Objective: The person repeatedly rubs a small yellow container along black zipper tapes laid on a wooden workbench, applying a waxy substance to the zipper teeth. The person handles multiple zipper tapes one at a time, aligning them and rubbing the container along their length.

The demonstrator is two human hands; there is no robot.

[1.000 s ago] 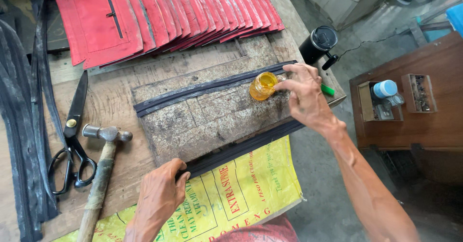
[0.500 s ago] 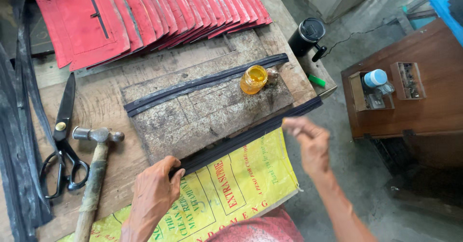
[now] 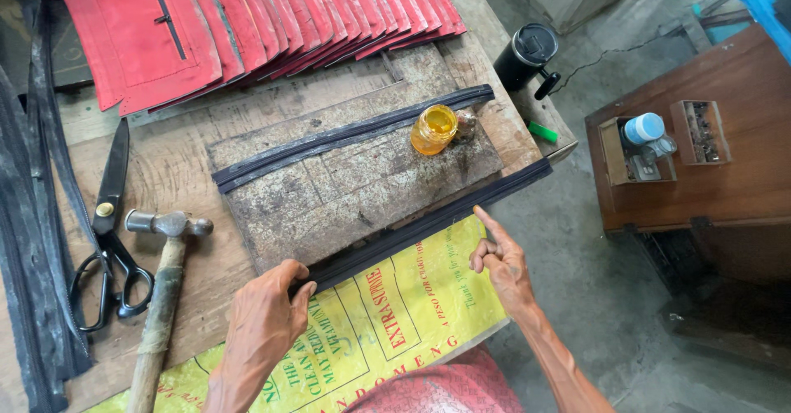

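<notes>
Left hand (image 3: 264, 318) pressed down on the near-left end of a long black zipper strip (image 3: 428, 224), fingers curled over it, thumb tucked alongside, pinning rather than gripping. Strip laid diagonally along the near edge of a worn, stained board (image 3: 354, 186), from under the left fingers up towards the right corner of the bench. Right hand (image 3: 498, 256) mostly closed, three fingers folded into the palm, index finger extended straight, tip touching or just at the strip's near edge about two thirds along its length; exact contact hard to judge. Nothing held in the right hand. Second black zipper strip (image 3: 346, 137) lying along the far edge of the same board, parallel to the first, untouched. Small jar of yellow glue (image 3: 434, 129) standing upright on the board near its far right end, just beside that second strip, well apart from both hands. Yellow printed sack (image 3: 387, 314) spread beneath the near strip and both wrists. Hammer (image 3: 165, 285) with wooden handle left of the left hand, black scissors (image 3: 107, 232) further left, both lying flat on the wooden bench (image 3: 177, 154). Fanned stack of red leather pieces (image 3: 247, 26) across the far side. Black lidded mug (image 3: 527, 55) at the bench's right corner.
</notes>
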